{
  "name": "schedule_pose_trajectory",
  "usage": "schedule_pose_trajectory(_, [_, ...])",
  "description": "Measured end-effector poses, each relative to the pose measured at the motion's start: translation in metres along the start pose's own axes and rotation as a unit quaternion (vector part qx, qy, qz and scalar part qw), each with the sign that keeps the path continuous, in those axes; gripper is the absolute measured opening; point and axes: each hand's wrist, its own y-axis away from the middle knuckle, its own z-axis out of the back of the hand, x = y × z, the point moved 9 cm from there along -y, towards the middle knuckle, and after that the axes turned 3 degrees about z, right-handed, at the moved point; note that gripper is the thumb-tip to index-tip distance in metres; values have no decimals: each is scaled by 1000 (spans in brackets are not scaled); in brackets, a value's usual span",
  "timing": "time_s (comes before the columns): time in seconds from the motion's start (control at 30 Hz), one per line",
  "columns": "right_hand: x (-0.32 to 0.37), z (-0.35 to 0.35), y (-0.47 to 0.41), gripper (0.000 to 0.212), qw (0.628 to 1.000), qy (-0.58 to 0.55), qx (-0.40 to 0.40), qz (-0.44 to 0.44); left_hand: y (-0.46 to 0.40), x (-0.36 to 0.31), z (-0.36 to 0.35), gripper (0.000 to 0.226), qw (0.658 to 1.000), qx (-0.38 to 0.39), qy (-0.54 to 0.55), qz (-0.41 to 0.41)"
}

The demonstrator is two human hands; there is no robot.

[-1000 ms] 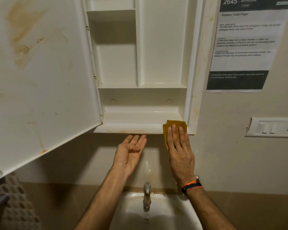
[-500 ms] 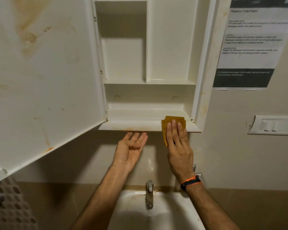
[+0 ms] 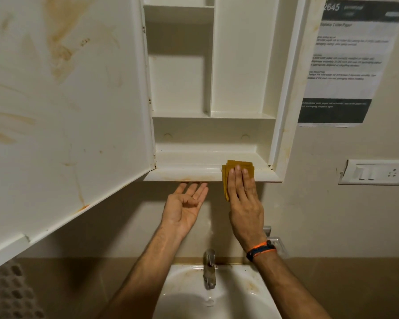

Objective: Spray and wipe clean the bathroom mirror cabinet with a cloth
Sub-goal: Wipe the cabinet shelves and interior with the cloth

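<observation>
The white mirror cabinet [image 3: 242, 65] hangs open on the wall, its shelves bare. Its door [image 3: 62, 107] swings out to the left and shows brown stains on the inner face. A folded yellow cloth [image 3: 238, 168] lies over the front lip of the bottom shelf, near the right end. My right hand [image 3: 244, 201] presses flat on the cloth, fingers pointing up. My left hand [image 3: 184, 208] is cupped palm-up just under the shelf's front edge, left of the cloth, holding nothing. No spray bottle is in view.
A white sink [image 3: 219, 300] with a metal tap [image 3: 209, 268] sits below the hands. A printed notice [image 3: 346, 65] is stuck to the wall right of the cabinet, with a switch plate [image 3: 373, 172] lower right. A perforated grey item [image 3: 7, 293] is at bottom left.
The view has shifted so the cabinet sits further right and slightly lower. Both hands hold about the same places against the shelf; the cloth stays under my right hand.
</observation>
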Motion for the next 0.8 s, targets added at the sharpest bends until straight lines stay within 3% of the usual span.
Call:
schedule_pose_trajectory(0.4, [27, 5, -30, 69, 1000, 0, 26, -5, 5, -5, -2, 107, 999, 28, -6, 22])
schedule_pose_trajectory(0.63, [44, -10, 10, 72, 999, -23, 47, 13, 1, -30, 22, 96, 1000, -12, 12, -14])
schedule_pose_trajectory(0.8, [55, -3, -19, 67, 999, -18, 38, 7, 3, -44, 24, 111, 1000, 4, 23, -12])
